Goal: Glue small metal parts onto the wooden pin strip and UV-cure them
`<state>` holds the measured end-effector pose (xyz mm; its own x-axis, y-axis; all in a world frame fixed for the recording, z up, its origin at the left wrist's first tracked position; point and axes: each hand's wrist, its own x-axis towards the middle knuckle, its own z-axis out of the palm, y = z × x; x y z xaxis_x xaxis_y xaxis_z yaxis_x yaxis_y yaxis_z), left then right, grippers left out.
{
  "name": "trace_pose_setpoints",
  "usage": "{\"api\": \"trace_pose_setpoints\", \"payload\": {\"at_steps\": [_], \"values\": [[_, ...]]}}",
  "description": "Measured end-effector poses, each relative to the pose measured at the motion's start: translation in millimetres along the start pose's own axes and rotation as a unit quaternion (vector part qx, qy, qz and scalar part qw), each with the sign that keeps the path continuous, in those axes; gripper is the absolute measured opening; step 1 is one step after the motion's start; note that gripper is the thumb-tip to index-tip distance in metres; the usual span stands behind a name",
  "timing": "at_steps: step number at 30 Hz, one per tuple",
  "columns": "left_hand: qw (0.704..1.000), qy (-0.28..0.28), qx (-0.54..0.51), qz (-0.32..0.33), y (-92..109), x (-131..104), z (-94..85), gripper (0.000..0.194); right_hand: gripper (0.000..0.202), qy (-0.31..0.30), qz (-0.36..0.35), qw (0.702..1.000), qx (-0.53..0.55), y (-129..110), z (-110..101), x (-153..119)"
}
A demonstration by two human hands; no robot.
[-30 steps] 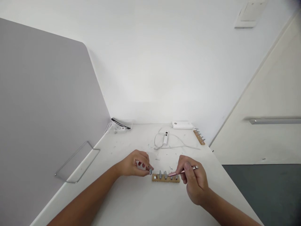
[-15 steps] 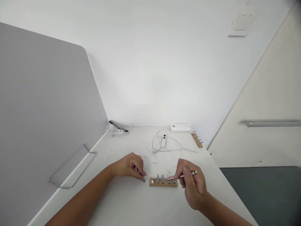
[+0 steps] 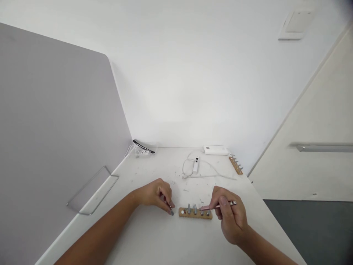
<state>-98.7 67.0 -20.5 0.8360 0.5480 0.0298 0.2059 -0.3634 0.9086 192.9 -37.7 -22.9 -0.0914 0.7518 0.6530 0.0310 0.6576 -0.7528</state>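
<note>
A small brown wooden strip [image 3: 195,216] lies on the white table, with several grey metal pieces [image 3: 195,209] standing in it and a white round spot near its left end. Just left of the strip, my left hand [image 3: 157,195] pinches a small grey metal piece [image 3: 172,212], apart from the strip. On the other side, my right hand [image 3: 229,217] is closed round a slim pink pen-like tool [image 3: 205,208]. The tool's tip points left, over or beside the strip's middle; whether it touches a piece I cannot tell.
Behind the hands lie a white stick-shaped device [image 3: 195,166] with a thin cable [image 3: 204,176] and dark crumbs. A white box [image 3: 216,150] and a second wooden strip [image 3: 235,166] sit at the back right. A wire frame [image 3: 96,195] juts over the left edge.
The whole scene has shifted slightly right in view as the head turned. Both hands keep their grips and their places by the wooden strip.
</note>
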Motion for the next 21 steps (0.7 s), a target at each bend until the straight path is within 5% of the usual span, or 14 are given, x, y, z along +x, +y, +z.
{"api": "trace_pose_setpoints", "payload": {"at_steps": [21], "values": [[1.000, -0.016, -0.006, 0.018, -5.2, 4.7, 10.0, 0.036, 0.040, 0.014, -0.009, 1.000, -0.012, 2.4, -5.5, 6.1]]}}
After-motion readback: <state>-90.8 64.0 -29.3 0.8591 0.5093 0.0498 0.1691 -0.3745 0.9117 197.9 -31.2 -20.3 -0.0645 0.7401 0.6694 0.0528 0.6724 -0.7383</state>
